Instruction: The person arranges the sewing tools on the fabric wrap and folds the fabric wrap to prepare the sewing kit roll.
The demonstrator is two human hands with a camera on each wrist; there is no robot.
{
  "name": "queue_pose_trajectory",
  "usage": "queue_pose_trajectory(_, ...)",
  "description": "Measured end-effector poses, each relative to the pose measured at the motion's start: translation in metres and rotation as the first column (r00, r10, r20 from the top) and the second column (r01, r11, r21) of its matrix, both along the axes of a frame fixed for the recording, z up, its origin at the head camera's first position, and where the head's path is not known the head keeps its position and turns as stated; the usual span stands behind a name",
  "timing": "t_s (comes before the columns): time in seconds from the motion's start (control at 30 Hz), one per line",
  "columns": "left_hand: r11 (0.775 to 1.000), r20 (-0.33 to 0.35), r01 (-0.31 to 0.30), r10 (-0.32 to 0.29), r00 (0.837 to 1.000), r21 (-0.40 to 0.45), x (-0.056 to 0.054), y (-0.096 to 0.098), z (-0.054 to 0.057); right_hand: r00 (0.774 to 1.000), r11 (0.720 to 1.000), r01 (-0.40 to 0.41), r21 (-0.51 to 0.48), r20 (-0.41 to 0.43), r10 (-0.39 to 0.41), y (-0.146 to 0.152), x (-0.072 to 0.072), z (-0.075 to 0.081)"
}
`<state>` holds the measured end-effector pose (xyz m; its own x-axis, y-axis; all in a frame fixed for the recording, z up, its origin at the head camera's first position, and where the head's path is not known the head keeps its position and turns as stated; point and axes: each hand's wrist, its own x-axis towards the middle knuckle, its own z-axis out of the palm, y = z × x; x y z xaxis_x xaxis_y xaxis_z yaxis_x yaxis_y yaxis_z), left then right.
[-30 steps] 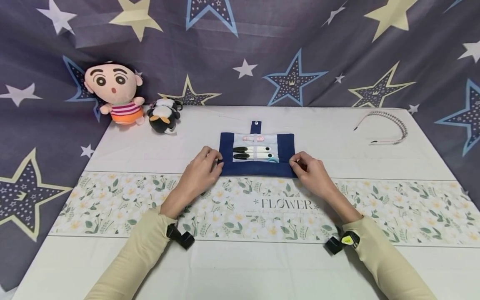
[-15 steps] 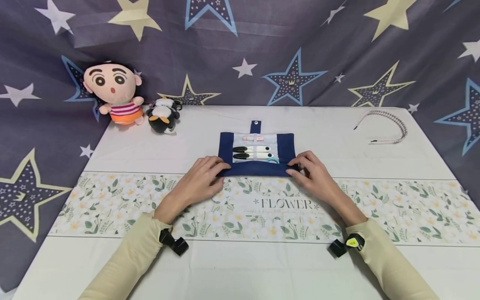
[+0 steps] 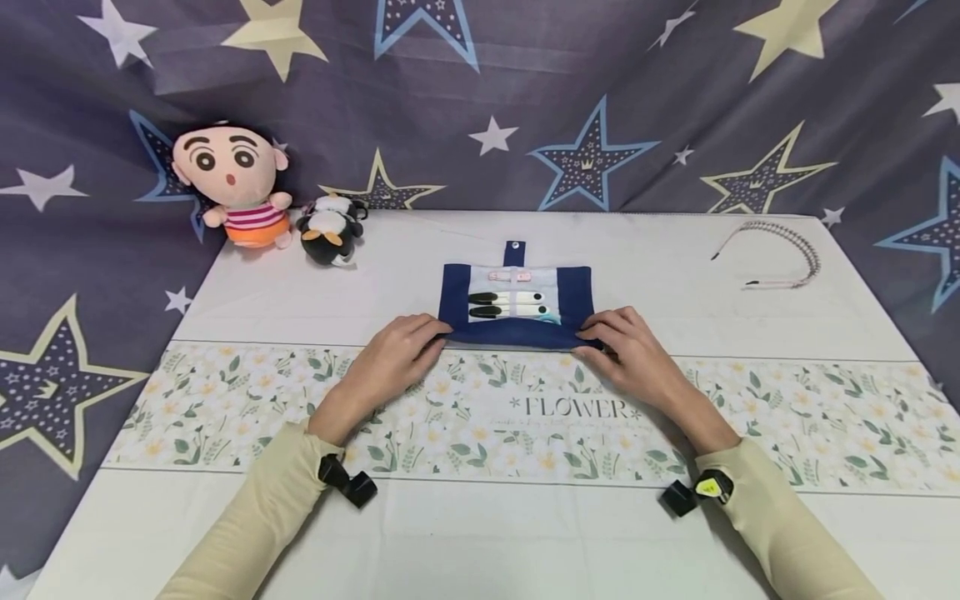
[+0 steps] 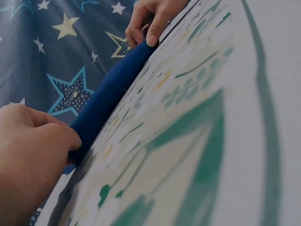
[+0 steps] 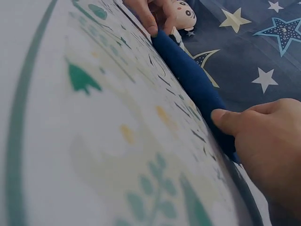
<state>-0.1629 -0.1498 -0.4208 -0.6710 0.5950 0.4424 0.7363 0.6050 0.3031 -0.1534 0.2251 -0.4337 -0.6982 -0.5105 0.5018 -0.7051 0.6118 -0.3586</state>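
Observation:
A navy blue fabric pouch (image 3: 576, 290) lies unfolded on the table, its snap strap (image 3: 515, 255) pointing away from me. Under a pale band across its light inner panel sit a small pink item (image 3: 510, 276) and two white tools with black ends (image 3: 529, 297). A light blue ring (image 3: 554, 318) peeks out beside the lower tool. My left hand (image 3: 396, 352) pinches the near left corner, and my right hand (image 3: 637, 357) pinches the near right corner. Between them the near edge bulges up in a thick blue fold (image 4: 110, 92), which partly hides the blue ring.
A plush doll (image 3: 251, 187) and a small penguin plush (image 3: 328, 232) stand at the table's back left. At the back right lies a headband (image 3: 802, 250). A floral printed strip (image 3: 465, 425) crosses the table in front of the pouch; a star-patterned cloth (image 3: 442, 108) hangs behind.
Both hands shifted their hold at the near corners, and the near border has been turned up into a narrower, rounded fold. The strap and the tools stay put.

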Motion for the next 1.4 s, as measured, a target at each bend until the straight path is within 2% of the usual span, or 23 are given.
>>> queue_pose_trajectory(0.2,0.99,0.067,0.008,-0.017,0.998,0.139,-0.004,-0.005,-0.006,0.997,0.998,-0.036,-0.058,-0.075,0.032,0.0,-0.004,-0.001)
queue_pose_trajectory(0.33,0.983,0.128,-0.021,-0.002,0.992,0.18,-0.003,-0.006,-0.007,0.998,0.997,-0.031,-0.065,-0.065,0.027,-0.001,-0.004,0.0)
queue_pose_trajectory(0.6,0.976,0.252,-0.098,0.048,0.967,0.192,-0.001,-0.002,-0.004,0.998,0.996,0.048,-0.08,0.044,-0.045,-0.004,0.002,0.004)
queue_pose_trajectory(0.8,0.969,0.313,-0.155,0.089,0.946,0.194,0.002,0.001,-0.002,0.977,0.988,0.103,-0.117,0.196,-0.078,-0.007,0.007,0.009)
queue_pose_trajectory(0.93,0.957,0.369,-0.205,0.119,0.922,0.204,0.002,0.006,0.003,0.957,0.981,0.123,-0.147,0.28,-0.078,-0.008,0.008,0.013)
queue_pose_trajectory(1.1,0.937,0.463,-0.272,0.145,0.874,0.219,0.001,0.012,0.011,0.935,0.97,0.162,-0.182,0.342,-0.091,-0.01,0.004,0.015)
queue_pose_trajectory(1.23,0.934,0.498,-0.307,0.181,0.848,0.182,-0.004,0.018,0.014,0.92,0.959,0.204,-0.199,0.374,-0.117,-0.013,-0.003,0.015)
queue_pose_trajectory(1.4,0.924,0.518,-0.35,0.226,0.825,0.154,-0.016,0.024,0.015,0.911,0.952,0.243,-0.184,0.381,-0.159,-0.013,-0.01,0.012)
